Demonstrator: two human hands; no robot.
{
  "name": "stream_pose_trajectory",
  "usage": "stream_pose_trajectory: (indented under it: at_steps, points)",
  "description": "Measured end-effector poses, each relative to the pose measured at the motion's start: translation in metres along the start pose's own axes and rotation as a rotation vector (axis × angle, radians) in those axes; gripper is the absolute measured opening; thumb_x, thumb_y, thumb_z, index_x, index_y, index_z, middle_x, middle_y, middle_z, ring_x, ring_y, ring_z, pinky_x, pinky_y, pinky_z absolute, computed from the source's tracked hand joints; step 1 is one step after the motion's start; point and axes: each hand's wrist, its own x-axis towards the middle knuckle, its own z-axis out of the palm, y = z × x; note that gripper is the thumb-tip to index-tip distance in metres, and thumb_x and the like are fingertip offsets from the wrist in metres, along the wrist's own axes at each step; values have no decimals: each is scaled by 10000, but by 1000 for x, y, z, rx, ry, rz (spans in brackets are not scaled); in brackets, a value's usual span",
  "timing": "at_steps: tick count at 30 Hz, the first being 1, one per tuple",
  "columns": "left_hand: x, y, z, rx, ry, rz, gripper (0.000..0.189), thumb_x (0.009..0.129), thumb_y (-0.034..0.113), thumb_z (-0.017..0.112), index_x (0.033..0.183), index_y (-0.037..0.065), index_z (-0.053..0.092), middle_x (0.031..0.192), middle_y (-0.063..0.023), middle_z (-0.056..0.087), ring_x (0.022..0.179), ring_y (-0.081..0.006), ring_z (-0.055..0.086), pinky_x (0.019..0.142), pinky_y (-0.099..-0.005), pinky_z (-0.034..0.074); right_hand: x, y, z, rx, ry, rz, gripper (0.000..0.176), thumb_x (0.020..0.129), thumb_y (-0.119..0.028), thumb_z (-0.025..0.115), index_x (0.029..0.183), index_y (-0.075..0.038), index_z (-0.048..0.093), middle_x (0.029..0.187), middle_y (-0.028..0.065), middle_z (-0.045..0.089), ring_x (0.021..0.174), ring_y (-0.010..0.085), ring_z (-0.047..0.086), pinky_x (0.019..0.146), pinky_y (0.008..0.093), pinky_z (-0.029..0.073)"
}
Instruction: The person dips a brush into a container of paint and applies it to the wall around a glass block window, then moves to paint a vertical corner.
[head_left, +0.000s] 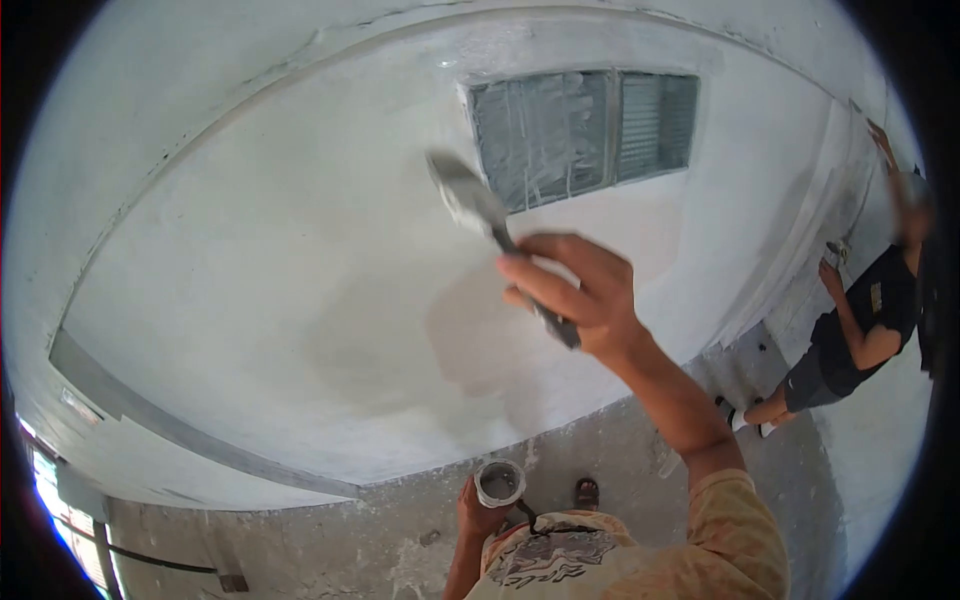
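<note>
My right hand (585, 290) is raised in front of the wall, its fingers wrapped round the dark handle of a paintbrush (470, 195). White paint coats the wide head of the brush, which points up and left and looks slightly blurred. Low in the view, my left hand (482, 510) grips a small round tub (499, 484) with a white-smeared rim and greyish content inside. The tub is held close to my body at waist height. Behind the brush stretches the pale wall (300, 270), with a darker damp-looking patch and shadows on it.
A window (585, 135) with a covered left pane and a louvred right pane is set in the wall. At the right, another person (865, 310) in dark clothes faces the side wall, one arm raised. The concrete floor (400, 550) has white splatters.
</note>
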Motion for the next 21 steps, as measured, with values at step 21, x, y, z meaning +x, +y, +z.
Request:
stream_pose_trajectory:
  at_steps: [21]
  points:
    - [10,-5,-9,-91,7,-27,727,745,244,1065,1359,83,711,1271,-146,808,1174,-328,794,981,-491,640,-214,-96,-42,577,117,1220,198,1120,-151,715,1174,39,739,1080,130,758,851,165,718,758,361,662]
